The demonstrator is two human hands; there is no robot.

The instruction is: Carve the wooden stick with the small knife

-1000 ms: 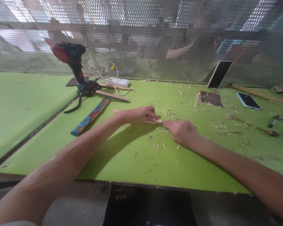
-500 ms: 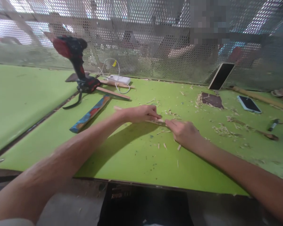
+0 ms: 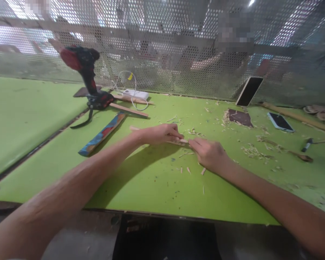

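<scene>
A pale, narrow wooden strip (image 3: 178, 143) lies low over the green tabletop, its left end showing beyond my left wrist. My left hand (image 3: 162, 133) is closed on this strip, fingers pressed down from above. Just to the right, my right hand (image 3: 209, 152) is closed in a pinch, its fingertips meeting the strip's right end. What sits between those right fingertips is hidden. Thin wood shavings (image 3: 194, 132) and small chips (image 3: 203, 171) are scattered around both hands.
A cordless drill (image 3: 88, 76) stands at the back left, near a blue-painted wooden piece (image 3: 101, 134), wooden sticks (image 3: 128, 110) and a white cabled box (image 3: 136, 94). At right are a propped phone (image 3: 249, 91), a flat phone (image 3: 280, 122), brown sandpaper-like sheet (image 3: 240, 117) and a wooden spoon (image 3: 300, 156). Perforated metal screen (image 3: 168, 54) behind.
The view has shifted slightly, so the table's objects sit a little lower and further left. Both hands keep nearly the same place and hold on the strip.
</scene>
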